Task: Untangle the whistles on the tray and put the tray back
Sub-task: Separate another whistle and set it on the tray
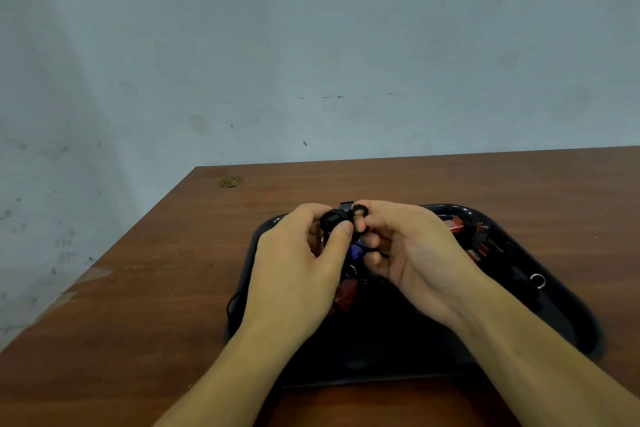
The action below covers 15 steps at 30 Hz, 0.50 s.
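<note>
Near edge: two bare forearms entering from bottom, converging over black tray on brown wooden table. Tray set just right of centre, near rim partly shadowed under the arms.

On the tray floor, between the wrists: red whistle, partly hidden by the left hand. Above it a blue-purple whistle, only a sliver showing between the hands. Small metal rings among dark cord there; tangle too dark to trace.

Right side of tray: loose metal ring lying on black cord. Farther back, cluster of red whistles against the far right corner, partly behind the right hand.

Hands close together, raised over the tray's far half. Left hand curled, thumb and fingers gripping black whistle. Right hand palm turned inward, fingers curled, fingertips pinching loop of black cord just beside that whistle.

Off the tray's left rim: bit of black cord trailing onto the table.

Far left corner of table: small gold round mark. Beyond, scuffed pale blue-grey wall.
</note>
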### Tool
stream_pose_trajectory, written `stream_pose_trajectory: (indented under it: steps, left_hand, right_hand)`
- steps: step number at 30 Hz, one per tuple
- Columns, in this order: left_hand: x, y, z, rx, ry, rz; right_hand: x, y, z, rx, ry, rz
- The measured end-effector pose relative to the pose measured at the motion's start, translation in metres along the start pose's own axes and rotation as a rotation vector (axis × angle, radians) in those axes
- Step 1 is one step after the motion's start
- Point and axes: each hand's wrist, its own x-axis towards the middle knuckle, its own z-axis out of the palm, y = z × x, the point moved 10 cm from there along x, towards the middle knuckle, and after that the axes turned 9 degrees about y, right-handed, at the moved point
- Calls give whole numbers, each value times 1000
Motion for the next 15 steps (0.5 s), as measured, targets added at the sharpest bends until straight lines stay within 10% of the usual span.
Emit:
stream_pose_trajectory:
  steps: [7,15]
  left_hand:
    - [2,1,-6,-17,14,9]
    - [4,-1,-8,-46,12,14]
  right_hand:
    - [-3,-16,-2,150,-21,-56]
    - [-20,-53,-2,-694,190,-750]
